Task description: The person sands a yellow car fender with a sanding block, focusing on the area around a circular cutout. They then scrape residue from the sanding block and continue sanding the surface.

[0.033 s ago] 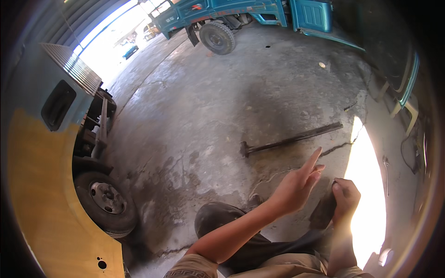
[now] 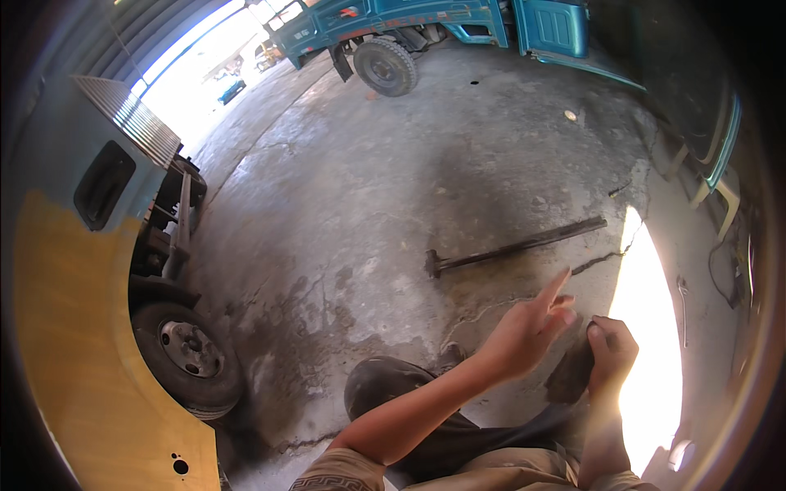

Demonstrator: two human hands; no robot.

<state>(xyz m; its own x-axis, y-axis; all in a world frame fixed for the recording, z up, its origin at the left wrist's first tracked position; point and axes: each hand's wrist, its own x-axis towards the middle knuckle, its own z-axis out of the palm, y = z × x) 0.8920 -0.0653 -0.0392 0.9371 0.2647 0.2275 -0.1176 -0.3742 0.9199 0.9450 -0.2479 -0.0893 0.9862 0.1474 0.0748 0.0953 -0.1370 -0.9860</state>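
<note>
My left hand [image 2: 524, 337] is held out in front of me with the index finger stretched forward and the other fingers partly bent; nothing shows in it. Close by on its right, my right hand [image 2: 612, 350] is closed, thumb against the curled fingers. Whatever it may pinch is too small and dark to make out. A dark brown shape [image 2: 571, 368], perhaps my shoe, lies between the hands at the end of my right leg. Beyond my fingertips a long-handled sledgehammer [image 2: 524, 245] rests on the concrete floor, head to the left, touched by neither hand.
A yellow and grey vehicle panel [image 2: 82, 327] with a wheel [image 2: 190, 360] stands at the left. At the back is a blue truck [image 2: 409, 24]. A wrench [image 2: 684, 307] lies right of a bright sunlit patch [image 2: 651, 352], and a stool [image 2: 720, 200] stands farther back.
My left hand's index finger has dipped slightly and its other fingers have shifted. The right hand stays closed in nearly the same place.
</note>
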